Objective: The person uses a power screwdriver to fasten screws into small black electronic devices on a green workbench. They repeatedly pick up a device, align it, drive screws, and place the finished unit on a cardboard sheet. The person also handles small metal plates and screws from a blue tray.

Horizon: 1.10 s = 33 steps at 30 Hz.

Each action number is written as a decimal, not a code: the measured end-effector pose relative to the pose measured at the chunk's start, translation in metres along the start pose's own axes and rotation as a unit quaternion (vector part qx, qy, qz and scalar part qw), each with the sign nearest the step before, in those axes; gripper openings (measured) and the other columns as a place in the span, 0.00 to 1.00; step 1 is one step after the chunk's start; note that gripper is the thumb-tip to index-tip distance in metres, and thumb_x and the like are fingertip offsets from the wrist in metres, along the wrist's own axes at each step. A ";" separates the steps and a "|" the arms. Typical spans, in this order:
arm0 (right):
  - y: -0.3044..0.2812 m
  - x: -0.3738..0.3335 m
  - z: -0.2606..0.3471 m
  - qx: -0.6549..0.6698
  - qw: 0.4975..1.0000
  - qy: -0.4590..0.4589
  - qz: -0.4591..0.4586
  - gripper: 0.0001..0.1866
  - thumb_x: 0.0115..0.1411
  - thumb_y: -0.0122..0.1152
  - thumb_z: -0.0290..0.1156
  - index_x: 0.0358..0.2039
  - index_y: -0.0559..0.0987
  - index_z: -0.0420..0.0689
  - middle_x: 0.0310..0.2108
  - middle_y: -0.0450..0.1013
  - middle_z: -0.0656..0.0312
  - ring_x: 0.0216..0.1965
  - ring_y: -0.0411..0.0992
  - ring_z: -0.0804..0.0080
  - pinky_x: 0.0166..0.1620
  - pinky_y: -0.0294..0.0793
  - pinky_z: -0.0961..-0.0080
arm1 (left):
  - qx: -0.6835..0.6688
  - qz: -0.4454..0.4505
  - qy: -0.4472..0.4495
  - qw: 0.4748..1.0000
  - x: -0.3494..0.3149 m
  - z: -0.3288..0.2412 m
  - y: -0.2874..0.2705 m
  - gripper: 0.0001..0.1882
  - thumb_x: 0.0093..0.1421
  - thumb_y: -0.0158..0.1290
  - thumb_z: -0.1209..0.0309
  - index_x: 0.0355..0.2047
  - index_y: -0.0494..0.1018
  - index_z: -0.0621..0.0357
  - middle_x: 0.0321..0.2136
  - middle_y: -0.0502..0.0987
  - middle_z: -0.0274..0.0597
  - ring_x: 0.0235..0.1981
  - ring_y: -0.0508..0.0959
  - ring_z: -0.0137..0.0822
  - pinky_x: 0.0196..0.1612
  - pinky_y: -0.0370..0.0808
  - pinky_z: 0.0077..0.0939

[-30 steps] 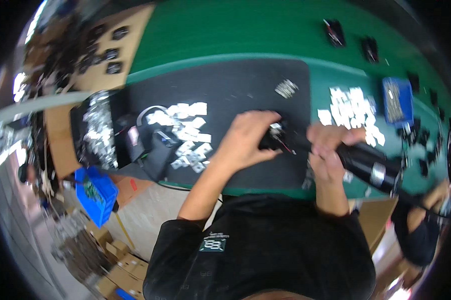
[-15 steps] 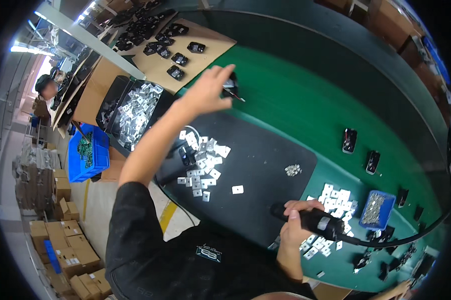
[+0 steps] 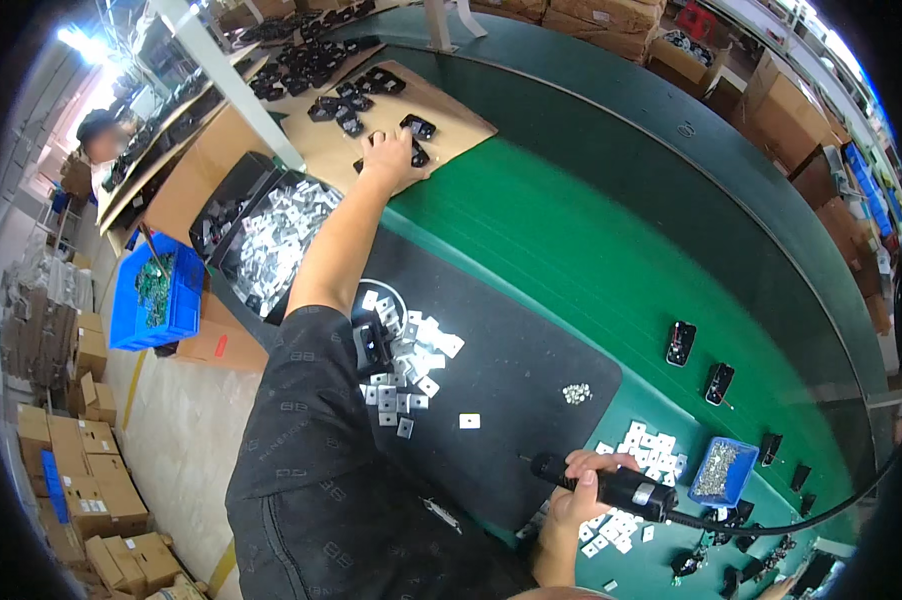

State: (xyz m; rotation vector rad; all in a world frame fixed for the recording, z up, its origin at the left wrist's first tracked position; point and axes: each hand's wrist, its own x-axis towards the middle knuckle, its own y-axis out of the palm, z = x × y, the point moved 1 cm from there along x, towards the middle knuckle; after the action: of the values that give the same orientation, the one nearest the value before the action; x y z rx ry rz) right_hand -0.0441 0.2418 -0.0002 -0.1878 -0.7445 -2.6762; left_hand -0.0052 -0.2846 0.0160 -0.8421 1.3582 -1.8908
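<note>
My left hand point(image 3: 392, 160) is stretched out over the cardboard sheet point(image 3: 458, 122), its fingers and thumb around a small black plastic housing point(image 3: 420, 154) at the sheet's near edge. Part of the housing is hidden under the fingers. Another black housing point(image 3: 418, 126) lies just beyond it, and several more sit to its left and farther back. At the lower right, my right hand point(image 3: 577, 492) is closed around a black electric screwdriver point(image 3: 633, 496). Its tip points left over the black mat point(image 3: 516, 360), and a cable runs from its back end to the right.
Small metal plates point(image 3: 411, 362) lie on the mat by a black device point(image 3: 372, 343), near a pile of screws point(image 3: 576, 393). A blue screw tray point(image 3: 723, 471) stands at right. Open housings point(image 3: 681, 343) rest on the green belt point(image 3: 571, 260). A plate-filled box point(image 3: 281, 235) stands left.
My left hand has moved from the green belt onto the cardboard sheet, taking the black housing with it. The view has shifted. My right hand still holds the screwdriver above the mat's near right side.
</note>
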 end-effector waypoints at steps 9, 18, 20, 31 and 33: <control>0.003 0.000 -0.002 0.008 0.999 -0.022 0.047 0.24 0.51 0.59 0.21 0.47 0.61 0.42 0.21 0.67 0.62 0.22 0.67 0.71 0.33 0.72 0.66 | -0.291 -0.119 0.320 0.894 -0.193 -0.046 -0.081 0.20 0.53 0.56 0.59 0.41 0.73 0.58 0.35 0.75 0.50 0.40 0.75 0.50 0.44 0.73 0.41; 0.009 -0.011 -0.004 0.005 0.984 -0.077 0.159 0.28 0.50 0.59 0.14 0.51 0.62 0.40 0.24 0.71 0.57 0.26 0.71 0.70 0.34 0.74 0.73 | -0.326 -0.109 0.271 0.899 -0.299 -0.065 -0.051 0.24 0.49 0.59 0.70 0.46 0.71 0.66 0.47 0.72 0.52 0.47 0.72 0.50 0.51 0.69 0.39; 0.010 -0.008 -0.002 0.042 0.980 -0.069 0.184 0.28 0.49 0.59 0.13 0.50 0.62 0.40 0.25 0.72 0.56 0.27 0.72 0.71 0.33 0.74 0.77 | -0.337 -0.114 0.256 0.899 -0.293 -0.068 -0.041 0.18 0.48 0.59 0.74 0.40 0.73 0.67 0.41 0.76 0.50 0.44 0.73 0.50 0.49 0.70 0.38; 0.008 0.000 0.017 0.034 0.954 0.077 0.287 0.44 0.44 0.69 0.18 0.61 0.57 0.41 0.40 0.75 0.50 0.38 0.75 0.67 0.43 0.74 0.70 | -0.386 -0.128 0.188 0.894 -0.297 -0.077 -0.036 0.09 0.47 0.62 0.72 0.27 0.73 0.59 0.30 0.76 0.42 0.39 0.74 0.46 0.41 0.70 0.37; 0.003 0.000 0.018 0.036 0.940 0.102 0.323 0.42 0.44 0.69 0.19 0.60 0.60 0.42 0.41 0.75 0.51 0.41 0.74 0.67 0.44 0.73 0.70 | -0.378 -0.142 0.199 0.893 -0.296 -0.079 -0.036 0.09 0.47 0.62 0.71 0.26 0.73 0.59 0.29 0.76 0.41 0.38 0.74 0.45 0.41 0.70 0.37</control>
State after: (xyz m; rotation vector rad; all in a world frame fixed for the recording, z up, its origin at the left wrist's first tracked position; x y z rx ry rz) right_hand -0.0428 0.2485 0.0164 -0.1090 -0.5833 -2.0033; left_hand 0.0976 0.0051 -0.0063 -1.0956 2.4269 -1.7961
